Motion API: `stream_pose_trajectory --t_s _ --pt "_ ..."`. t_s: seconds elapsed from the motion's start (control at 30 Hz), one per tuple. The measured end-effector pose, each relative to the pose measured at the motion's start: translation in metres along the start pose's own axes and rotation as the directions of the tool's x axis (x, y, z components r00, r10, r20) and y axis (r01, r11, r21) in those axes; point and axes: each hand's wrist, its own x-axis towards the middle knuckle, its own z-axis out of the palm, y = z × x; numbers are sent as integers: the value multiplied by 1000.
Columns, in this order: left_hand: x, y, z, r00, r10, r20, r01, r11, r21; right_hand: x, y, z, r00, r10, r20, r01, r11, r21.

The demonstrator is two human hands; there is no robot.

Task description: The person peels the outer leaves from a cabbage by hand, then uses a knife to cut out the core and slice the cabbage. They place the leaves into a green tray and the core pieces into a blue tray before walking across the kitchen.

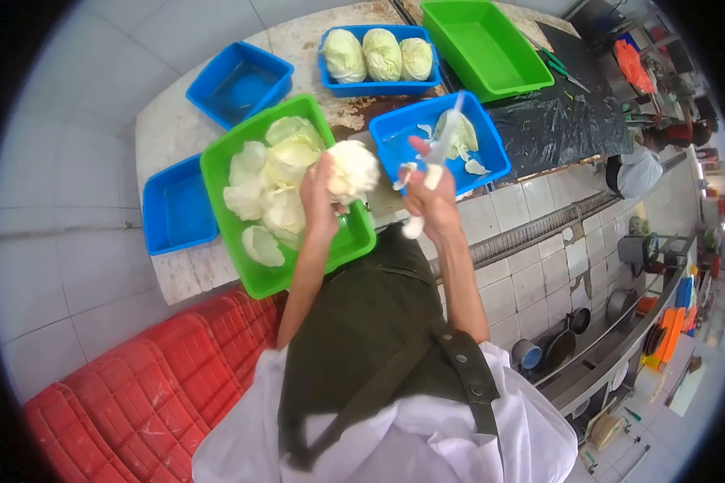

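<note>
My left hand [321,196] is closed on a pale, partly peeled cabbage [353,171], held over the right edge of a green tub [258,282] of loose cabbage leaves [284,211]. In my right hand [432,203] is a knife [448,133] with a white handle, its blurred blade pointing up and away from me. A small pale piece [406,175], perhaps cabbage, shows beside the right fingers. Just beyond that hand, a blue tub [391,143] contains cabbage leaves and scraps [459,135].
At the back stands a blue tub [338,87] with three whole cabbages [382,55]. Blue tubs [238,84] [179,205] flank the leaf tub; a green one [491,52] is at back right, near green-handled scissors [564,68]. Red crates [161,378] stand lower left. Another person [640,171] is far right.
</note>
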Motion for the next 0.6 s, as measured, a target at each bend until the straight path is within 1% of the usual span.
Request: stream_pose_trajectory --t_s 0.03,0.07,0.1,0.13,0.17,0.2,0.23,0.27,0.3,0.33,0.4,0.43,0.47,0.53,0.57,0.6 --pt "11 2 -13 995 -98 -19 94 984 -151 0 -8 -3 998 -52 -19 52 999 -7" --pt "14 10 -24 996 -88 -22 84 985 -150 5 -9 -17 989 -143 -26 141 988 -66" --pt "11 19 -35 974 -118 193 192 880 -434 10 -12 -29 981 -162 -107 153 984 -89" --pt "8 24 -44 916 -75 393 334 686 -647 18 -14 -41 967 -175 -184 157 981 -111" --pt "11 13 -49 838 52 543 395 629 -670 31 -15 -56 947 -194 -255 95 930 -356" --pt "10 12 -47 848 58 526 376 635 -675 42 -12 -73 922 -231 -311 12 819 -574" --pt "9 11 -42 718 188 670 585 359 -728 50 4 -99 869 -404 -285 -19 548 -836" --pt "8 10 -37 571 370 733 768 76 -636 58 17 -119 808 -558 -189 -87 204 -975" --pt "3 15 -32 527 445 724 818 -33 -574 57 12 -117 834 -504 -223 -105 252 -962" --pt "4 16 -31 528 459 715 812 -26 -583 58 11 -114 838 -506 -205 -86 248 -965" --pt "1 13 -31 441 568 695 847 -8 -532 46 1 -90 923 -253 -290 -95 581 -809" --pt "0 12 -32 466 553 690 835 -17 -550 42 2 -78 945 -255 -203 24 677 -735" --pt "1 10 -33 466 553 691 835 -18 -549 36 0 -61 945 -255 -204 23 677 -735" --pt "5 1 -32 458 531 713 851 -31 -524 21 -8 -20 986 -124 -116 35 820 -571" --pt "7 -6 -33 452 529 718 858 -37 -512 11 -15 1 989 -131 -66 79 855 -513" --pt "9 -13 -40 547 419 725 781 57 -622 4 -15 20 989 -144 -20 119 883 -453"
